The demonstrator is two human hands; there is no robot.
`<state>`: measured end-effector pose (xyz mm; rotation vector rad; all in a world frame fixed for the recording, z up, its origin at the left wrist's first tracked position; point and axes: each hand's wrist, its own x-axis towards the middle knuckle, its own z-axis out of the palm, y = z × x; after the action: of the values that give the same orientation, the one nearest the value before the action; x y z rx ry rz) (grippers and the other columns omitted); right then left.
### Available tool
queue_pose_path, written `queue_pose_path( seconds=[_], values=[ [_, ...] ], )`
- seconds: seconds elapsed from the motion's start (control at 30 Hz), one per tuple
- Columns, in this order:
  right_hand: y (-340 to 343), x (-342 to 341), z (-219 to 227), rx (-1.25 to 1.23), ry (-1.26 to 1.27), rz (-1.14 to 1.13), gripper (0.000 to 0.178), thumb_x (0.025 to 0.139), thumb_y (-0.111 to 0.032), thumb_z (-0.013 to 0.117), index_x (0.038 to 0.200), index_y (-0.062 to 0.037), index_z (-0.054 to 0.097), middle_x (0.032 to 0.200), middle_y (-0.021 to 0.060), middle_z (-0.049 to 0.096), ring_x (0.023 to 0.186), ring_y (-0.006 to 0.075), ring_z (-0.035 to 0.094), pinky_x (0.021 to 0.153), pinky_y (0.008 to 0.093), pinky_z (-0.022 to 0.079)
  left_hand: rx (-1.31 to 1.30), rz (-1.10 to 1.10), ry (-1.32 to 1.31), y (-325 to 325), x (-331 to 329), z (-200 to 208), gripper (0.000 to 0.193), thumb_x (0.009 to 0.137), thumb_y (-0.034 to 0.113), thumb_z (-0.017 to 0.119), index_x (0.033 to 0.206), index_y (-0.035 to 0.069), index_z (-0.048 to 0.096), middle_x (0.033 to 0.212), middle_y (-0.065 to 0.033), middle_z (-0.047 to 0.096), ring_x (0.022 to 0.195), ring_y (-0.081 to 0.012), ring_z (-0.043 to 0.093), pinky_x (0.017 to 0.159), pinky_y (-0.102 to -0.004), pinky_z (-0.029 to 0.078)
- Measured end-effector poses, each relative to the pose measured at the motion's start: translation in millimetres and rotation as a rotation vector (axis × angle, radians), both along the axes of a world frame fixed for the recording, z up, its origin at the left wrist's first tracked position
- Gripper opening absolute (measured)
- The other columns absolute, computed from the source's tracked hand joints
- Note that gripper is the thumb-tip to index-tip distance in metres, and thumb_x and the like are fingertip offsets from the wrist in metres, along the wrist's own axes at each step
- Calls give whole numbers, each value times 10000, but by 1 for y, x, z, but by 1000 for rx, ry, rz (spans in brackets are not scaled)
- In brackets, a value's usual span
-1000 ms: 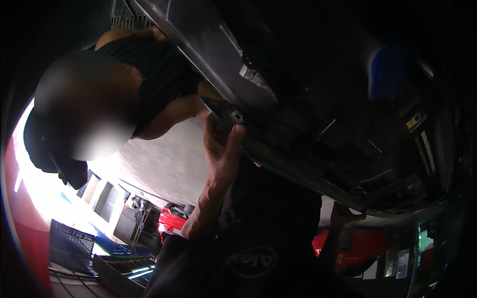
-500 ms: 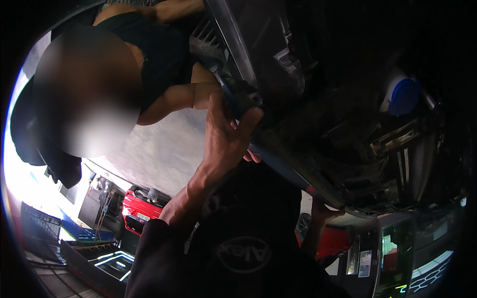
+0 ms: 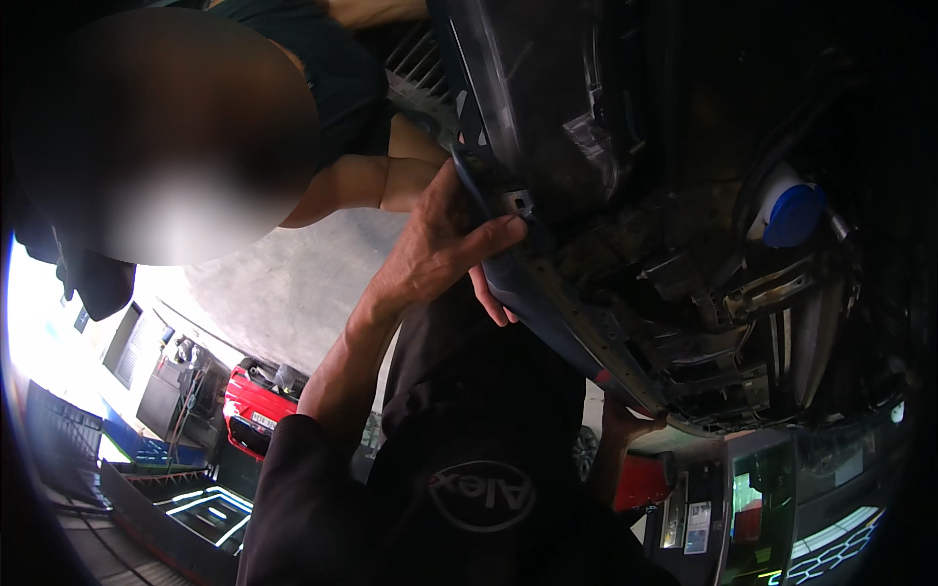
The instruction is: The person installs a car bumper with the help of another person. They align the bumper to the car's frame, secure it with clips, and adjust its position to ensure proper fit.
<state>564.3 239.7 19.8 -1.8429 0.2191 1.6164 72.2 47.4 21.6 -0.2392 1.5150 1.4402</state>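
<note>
A dark bumper [image 3: 552,337] runs diagonally along the front of a car. My left hand [image 3: 435,239] is closed on its upper left end, the thumb on top by a small metal clip [image 3: 518,202] and some fingertips showing below the edge. Farther along to the right, my right hand [image 3: 633,422] holds the bumper's lower edge from beneath; its fingers are partly in shadow. Beside my left hand, a dark headlight [image 3: 508,83] sits in the car body. A co-worker's forearm [image 3: 362,186] reaches toward the same end of the bumper, the hand mostly hidden.
Inside the dark engine bay is a white reservoir with a blue cap [image 3: 793,215], near metal brackets [image 3: 772,293]. The co-worker [image 3: 342,88] stands close on the left. Grey floor [image 3: 283,283] lies beyond my left arm, with a red car [image 3: 256,410] farther back.
The view has shifted, and the bumper's left end shows more plainly, with the metal clip now visible by my left thumb. Both my hands stay on the bumper. The co-worker appears closer.
</note>
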Motion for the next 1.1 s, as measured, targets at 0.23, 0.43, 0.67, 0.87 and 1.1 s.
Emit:
queue_pose_path(
  seconds=[0.23,0.43,0.67,0.87,1.1],
  values=[
    [4,6,4,34,-188,210,734,791,-591,732,1277,-44,673,1344,112,653,1234,336,657,1154,563,495,-164,38,51,8,12,10,581,979,200,850,1402,-37,530,1226,-152,715,1176,-214,689,1016,-382,576],
    [4,-2,6,2,-50,117,857,699,-660,779,1333,-94,675,1369,127,655,1325,330,596,1167,549,475,-222,40,148,15,20,6,519,985,190,822,1379,-38,571,1102,-105,729,933,-151,694,724,-293,535],
    [5,-11,16,55,-47,233,868,770,-718,754,1415,-150,640,1461,124,592,1389,335,552,1141,552,471,-153,27,209,16,24,2,480,991,254,815,1316,-28,604,1087,-95,738,998,-151,704,820,-289,602],
    [11,2,8,10,126,105,780,779,-680,768,1317,-118,718,1339,79,723,1295,267,664,1134,468,511,-229,49,252,16,36,-1,441,986,283,830,1214,-35,628,1040,-96,733,930,-137,706,620,-263,572],
    [13,-2,9,8,132,204,756,818,-662,730,1332,-107,717,1358,91,727,1296,276,671,1145,474,509,-358,54,239,18,43,-7,403,996,242,820,1211,-60,661,1052,-98,739,978,-144,692,864,-315,555]
  ],
)
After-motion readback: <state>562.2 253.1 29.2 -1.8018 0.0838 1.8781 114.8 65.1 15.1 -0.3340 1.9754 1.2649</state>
